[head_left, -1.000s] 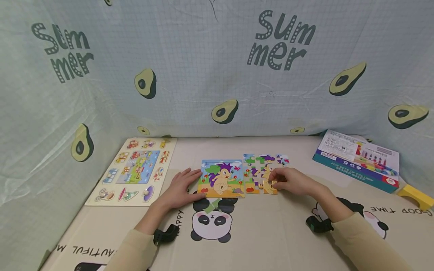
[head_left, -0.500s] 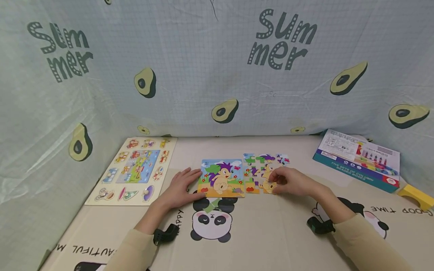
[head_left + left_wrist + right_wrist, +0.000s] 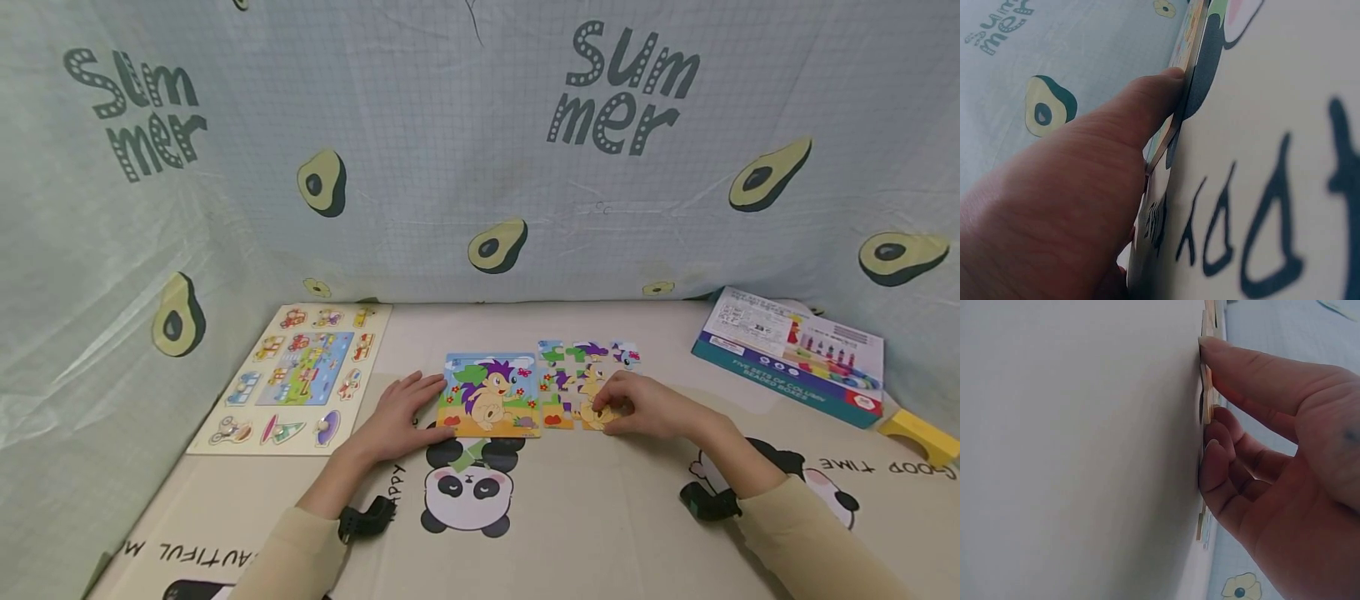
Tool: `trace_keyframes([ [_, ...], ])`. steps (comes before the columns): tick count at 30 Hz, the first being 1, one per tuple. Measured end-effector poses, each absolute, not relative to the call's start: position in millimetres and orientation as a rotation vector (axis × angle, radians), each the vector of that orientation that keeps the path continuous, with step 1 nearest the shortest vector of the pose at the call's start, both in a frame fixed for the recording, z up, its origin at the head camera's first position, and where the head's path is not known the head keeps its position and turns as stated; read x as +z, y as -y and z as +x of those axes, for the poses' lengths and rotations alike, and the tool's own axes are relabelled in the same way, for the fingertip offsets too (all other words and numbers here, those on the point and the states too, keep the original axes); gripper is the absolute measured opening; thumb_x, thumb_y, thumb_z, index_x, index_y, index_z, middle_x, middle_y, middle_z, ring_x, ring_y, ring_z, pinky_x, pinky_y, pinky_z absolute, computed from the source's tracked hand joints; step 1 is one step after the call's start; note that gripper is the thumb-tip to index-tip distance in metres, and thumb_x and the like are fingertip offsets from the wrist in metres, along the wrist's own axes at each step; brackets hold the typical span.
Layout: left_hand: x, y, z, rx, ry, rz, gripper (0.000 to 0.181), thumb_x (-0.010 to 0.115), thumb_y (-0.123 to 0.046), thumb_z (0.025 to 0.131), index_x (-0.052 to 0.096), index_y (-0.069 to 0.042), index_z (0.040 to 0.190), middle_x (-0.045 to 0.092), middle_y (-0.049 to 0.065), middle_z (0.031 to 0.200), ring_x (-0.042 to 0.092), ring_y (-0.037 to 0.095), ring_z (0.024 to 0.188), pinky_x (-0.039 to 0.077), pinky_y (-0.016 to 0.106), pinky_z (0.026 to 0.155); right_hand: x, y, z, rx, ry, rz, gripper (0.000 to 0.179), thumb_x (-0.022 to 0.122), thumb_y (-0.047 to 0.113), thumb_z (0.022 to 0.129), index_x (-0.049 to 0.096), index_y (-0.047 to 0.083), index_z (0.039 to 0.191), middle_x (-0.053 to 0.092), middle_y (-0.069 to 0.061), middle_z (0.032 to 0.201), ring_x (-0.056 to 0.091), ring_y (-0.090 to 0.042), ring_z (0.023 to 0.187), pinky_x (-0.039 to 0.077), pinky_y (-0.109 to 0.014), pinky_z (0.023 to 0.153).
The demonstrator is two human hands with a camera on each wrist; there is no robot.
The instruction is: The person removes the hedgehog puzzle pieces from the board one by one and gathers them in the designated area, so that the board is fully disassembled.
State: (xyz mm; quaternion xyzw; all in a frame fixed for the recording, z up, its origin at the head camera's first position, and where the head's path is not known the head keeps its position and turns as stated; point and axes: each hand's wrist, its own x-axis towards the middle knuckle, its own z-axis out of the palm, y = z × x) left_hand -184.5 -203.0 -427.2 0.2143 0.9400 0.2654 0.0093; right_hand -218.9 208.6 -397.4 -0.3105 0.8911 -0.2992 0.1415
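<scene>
A square hedgehog picture board point(image 3: 491, 396) lies on the table, with my left hand point(image 3: 397, 421) spread at its left edge. In the left wrist view the thumb point(image 3: 1154, 94) touches the rim of that board. Just right of the board, jigsaw pieces point(image 3: 557, 415) of the same hedgehog picture lie partly fitted together. My right hand point(image 3: 645, 404) pinches a yellow-orange jigsaw piece point(image 3: 595, 418) in the bottom row, flat on the table. In the right wrist view, the thumb is at that wooden piece's edge point(image 3: 1208, 403); the other fingers curl beside it, partly hiding it.
At the left lies a wooden peg puzzle board point(image 3: 251, 375) with vehicle pieces. A boxed bead toy point(image 3: 787, 354) sits at the back right, with a yellow arch block point(image 3: 921, 435) by its corner. Behind hangs a patterned cloth point(image 3: 420, 150).
The right hand has shifted slightly; the bottom-row piece now sits closer against its left neighbour. My left hand and the picture board stay where they were.
</scene>
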Motion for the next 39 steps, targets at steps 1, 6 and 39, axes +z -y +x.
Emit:
trace_keyframes([
  [1, -427, 203, -184, 0.830, -2.936, 0.671, 0.079, 0.075, -0.047, 0.088, 0.049, -0.006, 0.150, 0.044, 0.013, 0.155, 0.022, 0.040, 0.149, 0.011, 0.061, 0.119, -397, -208, -219, -0.864, -2.570, -0.893, 0.019, 0.080, 0.016, 0.088, 0.072, 0.012, 0.104, 0.056, 0.000, 0.103, 0.052, -0.020, 0.094, 0.050, -0.031, 0.085],
  [6, -427, 202, -185, 0.832, -2.937, 0.672, 0.079, 0.076, -0.048, 0.087, 0.049, -0.006, 0.149, 0.044, 0.013, 0.155, 0.022, 0.040, 0.149, 0.011, 0.061, 0.119, -396, -209, -218, -0.868, -2.562, -0.872, 0.019, 0.080, 0.018, 0.088, 0.072, 0.013, 0.105, 0.056, 0.001, 0.103, 0.051, -0.020, 0.094, 0.050, -0.029, 0.083],
  [39, -428, 203, -185, 0.831, -2.927, 0.644, 0.081, 0.076, -0.049, 0.087, 0.048, -0.008, 0.151, 0.042, 0.011, 0.157, 0.020, 0.038, 0.150, 0.009, 0.059, 0.119, -379, -146, -228, -1.094, -2.534, -0.931, 0.044, 0.078, 0.017, 0.090, 0.063, 0.000, 0.128, 0.063, -0.008, 0.106, 0.058, -0.026, 0.098, 0.054, -0.033, 0.082],
])
